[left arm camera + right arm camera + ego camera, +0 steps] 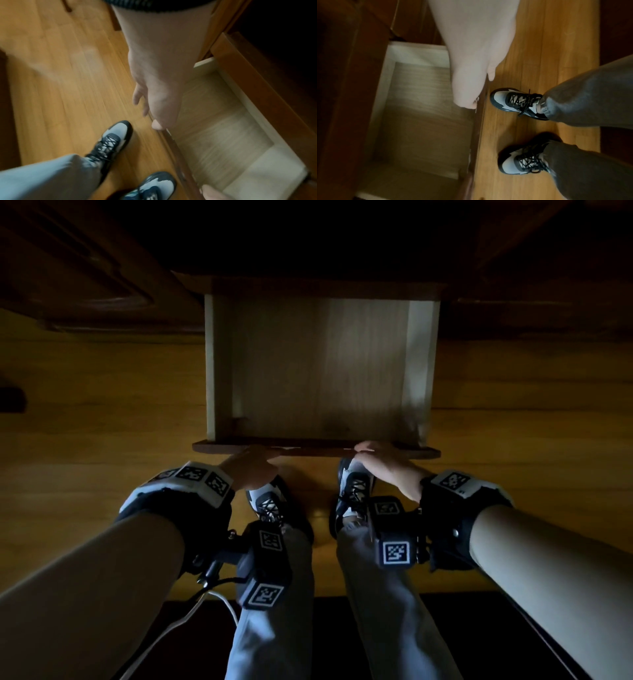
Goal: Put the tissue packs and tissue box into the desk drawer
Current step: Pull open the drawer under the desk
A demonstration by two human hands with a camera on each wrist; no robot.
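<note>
A: Head view. Status?
B: Desk drawer [322, 364] pulled out, sits at 12 o'clock from the hands. Pale wood floor inside; no tissue packs or box in sight. Left hand [248, 470] and right hand [387, 465] both on the dark front panel [315, 450], left near its middle-left, right toward the right end.
A: Fingers?
B: Curled over the panel's top edge on both sides. Exact spread not clear, too dim.
A: Left wrist view?
B: Left hand [154, 94] on the front edge, thumb [157, 125] lying on the rim, other fingers hang on the outer side, slightly apart. Drawer interior [223, 135] at 3 o'clock of the hand. Shoes [111, 142] at 7 o'clock on the wood floor [60, 94].
A: Right wrist view?
B: Right hand [471, 74] gripping the same edge, thumb inside, a fingertip [491, 73] showing outside. Drawer floor [423, 115] at 8 o'clock. Both shoes [518, 102] at 4 o'clock. Frame blurred.
</note>
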